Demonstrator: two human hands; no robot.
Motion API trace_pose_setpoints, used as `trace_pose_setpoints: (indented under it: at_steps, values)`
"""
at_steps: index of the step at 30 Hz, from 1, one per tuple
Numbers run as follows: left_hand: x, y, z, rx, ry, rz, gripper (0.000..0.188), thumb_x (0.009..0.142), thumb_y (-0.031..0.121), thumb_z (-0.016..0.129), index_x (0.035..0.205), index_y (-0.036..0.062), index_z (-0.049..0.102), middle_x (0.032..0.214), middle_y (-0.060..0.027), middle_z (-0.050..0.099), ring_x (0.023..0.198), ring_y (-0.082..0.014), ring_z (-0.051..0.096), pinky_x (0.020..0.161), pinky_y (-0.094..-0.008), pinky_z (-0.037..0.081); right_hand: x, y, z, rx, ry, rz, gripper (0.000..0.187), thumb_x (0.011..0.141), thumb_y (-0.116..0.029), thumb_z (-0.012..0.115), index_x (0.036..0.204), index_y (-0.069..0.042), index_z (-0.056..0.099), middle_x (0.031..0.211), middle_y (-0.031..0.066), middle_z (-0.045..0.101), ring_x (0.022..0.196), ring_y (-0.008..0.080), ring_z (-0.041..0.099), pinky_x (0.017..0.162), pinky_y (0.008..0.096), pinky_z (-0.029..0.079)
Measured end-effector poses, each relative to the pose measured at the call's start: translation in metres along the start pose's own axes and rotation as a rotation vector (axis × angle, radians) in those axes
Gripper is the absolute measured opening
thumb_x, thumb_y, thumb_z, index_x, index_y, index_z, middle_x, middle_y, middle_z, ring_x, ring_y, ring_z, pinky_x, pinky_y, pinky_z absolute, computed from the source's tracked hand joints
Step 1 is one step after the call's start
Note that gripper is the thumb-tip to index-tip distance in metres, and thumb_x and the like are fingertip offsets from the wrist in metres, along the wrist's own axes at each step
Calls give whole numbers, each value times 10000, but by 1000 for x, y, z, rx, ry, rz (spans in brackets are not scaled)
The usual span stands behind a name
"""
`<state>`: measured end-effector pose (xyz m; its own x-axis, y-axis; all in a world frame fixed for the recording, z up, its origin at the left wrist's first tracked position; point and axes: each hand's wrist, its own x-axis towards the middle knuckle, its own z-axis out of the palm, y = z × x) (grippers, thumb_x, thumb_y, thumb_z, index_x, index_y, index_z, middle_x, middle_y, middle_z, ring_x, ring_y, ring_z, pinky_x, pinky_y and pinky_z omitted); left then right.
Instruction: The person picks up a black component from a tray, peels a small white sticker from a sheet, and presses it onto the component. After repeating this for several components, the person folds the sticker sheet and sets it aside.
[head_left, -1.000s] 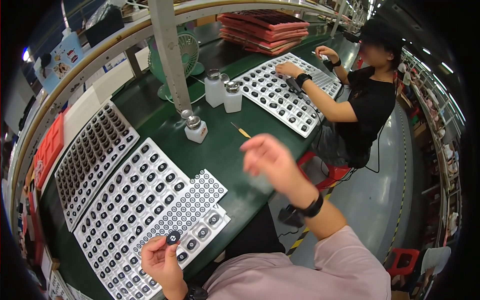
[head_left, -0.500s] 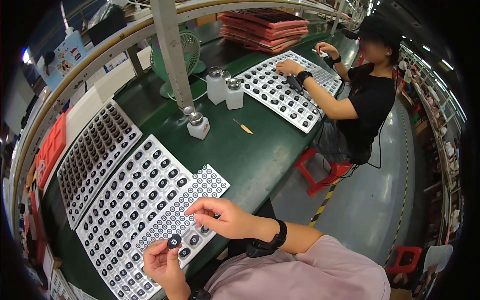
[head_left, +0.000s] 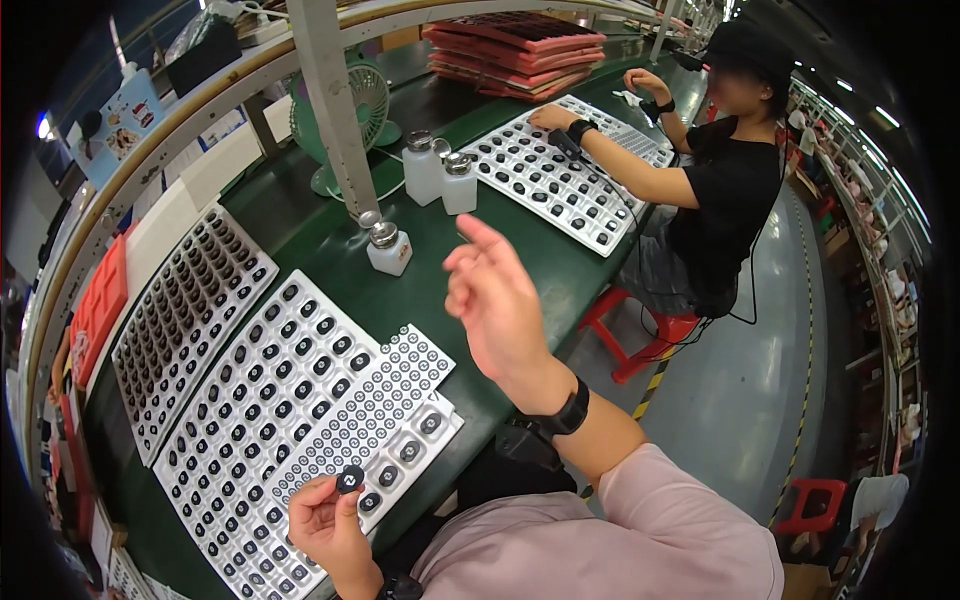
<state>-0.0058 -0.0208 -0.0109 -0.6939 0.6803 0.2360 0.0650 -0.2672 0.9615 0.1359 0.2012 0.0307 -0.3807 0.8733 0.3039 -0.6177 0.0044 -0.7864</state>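
Observation:
My left hand [head_left: 328, 525] pinches a small round black cap [head_left: 350, 480] with a white mark between thumb and fingers, over the near edge of a white moulded tray [head_left: 449, 408]. Black parts fill the tray's pockets in rows. Across the tray lies a white sheet [head_left: 372, 402] of round black-and-white stickers. My right hand [head_left: 500, 315] is raised over the green bench, fingers apart and the index finger stretched toward the pump bottles. I see nothing held in it. It covers the spot on the bench beneath.
Pump bottles [head_left: 389, 250] stand beyond my hand, near a metal post [head_left: 335, 110] and a green fan [head_left: 368, 100]. A second, darker-filled tray [head_left: 190, 310] lies left. Across the bench [head_left: 430, 300], a co-worker [head_left: 725, 170] handles another tray [head_left: 606, 246]; red trays [head_left: 515, 50] are stacked behind.
My right hand has lifted off the sticker sheet and reached away, out over the bench. The yellow-handled tool there no longer shows. My left hand keeps its cap almost in place.

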Motion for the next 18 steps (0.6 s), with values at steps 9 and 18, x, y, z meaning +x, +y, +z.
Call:
trace_pose_setpoints:
  at_steps: [9, 18]
  values:
    - [-1, 10, -1, 29, -8, -10, 241, 760, -127, 686, 957, -47, 574, 970, -147, 607, 865, -197, 621, 764, -283, 527, -49, 26, 28, -193, -245, 218, 297, 979, -104, 461, 1251, 9, 501, 834, 14, 556, 743, 66, 506, 698, 215, 433]
    - [2, 18, -7, 54, -159, 80, 226, 781, -102, 689, 975, -38, 592, 953, -138, 628, 879, -188, 608, 743, -293, 521, -84, 37, 57, -270, -429, 312, 288, 983, -150, 463, 1171, 33, 581, 773, -1, 547, 699, 60, 486, 655, 200, 407]
